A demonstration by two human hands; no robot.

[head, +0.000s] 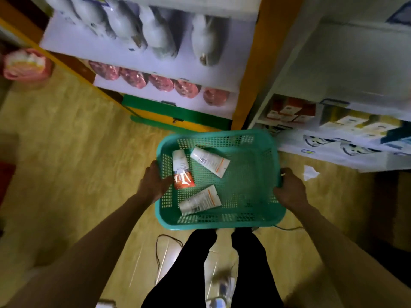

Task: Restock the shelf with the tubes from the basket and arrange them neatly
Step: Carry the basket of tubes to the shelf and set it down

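Hands grip a basket (222, 221): left hand (154, 182) clamps one side rim, right hand (289, 190) the opposite. Three tubes (210, 163) lie between them, nearer the left hand.

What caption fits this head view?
Both hands hold a green basket with three tubes before the shelves.

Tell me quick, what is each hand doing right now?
Left hand: closed on the left rim of the green basket.
Right hand: closed on the basket's right rim.
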